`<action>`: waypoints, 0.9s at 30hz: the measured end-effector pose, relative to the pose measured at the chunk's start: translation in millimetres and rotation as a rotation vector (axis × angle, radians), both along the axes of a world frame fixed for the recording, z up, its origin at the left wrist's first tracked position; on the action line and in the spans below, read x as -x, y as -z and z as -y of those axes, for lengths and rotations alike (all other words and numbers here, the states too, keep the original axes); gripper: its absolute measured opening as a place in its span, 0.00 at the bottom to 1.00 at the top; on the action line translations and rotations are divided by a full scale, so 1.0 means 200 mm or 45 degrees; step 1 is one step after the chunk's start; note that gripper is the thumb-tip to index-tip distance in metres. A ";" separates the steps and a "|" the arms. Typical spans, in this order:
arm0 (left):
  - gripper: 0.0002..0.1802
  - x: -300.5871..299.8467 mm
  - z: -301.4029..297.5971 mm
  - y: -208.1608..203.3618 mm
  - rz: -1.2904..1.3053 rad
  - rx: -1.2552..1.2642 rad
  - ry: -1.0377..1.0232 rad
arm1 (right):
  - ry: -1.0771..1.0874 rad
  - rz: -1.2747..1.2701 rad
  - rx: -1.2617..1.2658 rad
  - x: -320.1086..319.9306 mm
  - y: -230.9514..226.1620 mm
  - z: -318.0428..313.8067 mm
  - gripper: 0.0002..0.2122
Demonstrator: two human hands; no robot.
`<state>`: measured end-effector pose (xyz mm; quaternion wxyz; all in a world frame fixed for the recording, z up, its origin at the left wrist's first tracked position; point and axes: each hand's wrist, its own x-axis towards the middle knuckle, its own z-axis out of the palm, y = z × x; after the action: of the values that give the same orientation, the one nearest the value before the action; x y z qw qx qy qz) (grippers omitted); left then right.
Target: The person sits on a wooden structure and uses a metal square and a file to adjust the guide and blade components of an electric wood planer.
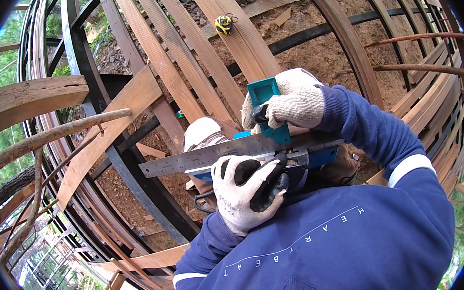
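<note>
My right hand (300, 101), in a pale knit glove, is closed around the teal handle of a try square (280, 136). The square's long steel blade (189, 158), marked like a ruler, runs left across my lap area. My left hand (241, 191), in a white glove with a black palm, sits just below the blade with its fingers curled in. Its fingertips rest by the metal plate of a blue power tool (324, 157); what they grip, if anything, is hidden. Much of the tool is covered by my hands, the square and my sweatshirt.
Long wooden beams (234, 45) stretch away in front, with a yellow and black tape measure (225, 24) lying on one. Black metal bars (310, 35) cross beneath them above brown ground. Branches (49, 140) jut in at left. Stacked boards (433, 111) lie at right.
</note>
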<state>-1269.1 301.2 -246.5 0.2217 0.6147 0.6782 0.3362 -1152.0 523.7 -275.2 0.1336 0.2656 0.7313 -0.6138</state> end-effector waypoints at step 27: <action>0.30 -0.02 0.06 0.05 -0.012 -0.047 -0.030 | -0.009 -0.054 -0.320 -0.01 -0.04 0.03 0.12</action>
<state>-1264.5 288.4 -256.7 0.2029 0.6122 0.6802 0.3484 -1150.6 517.9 -266.4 0.0860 0.2646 0.8061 -0.5222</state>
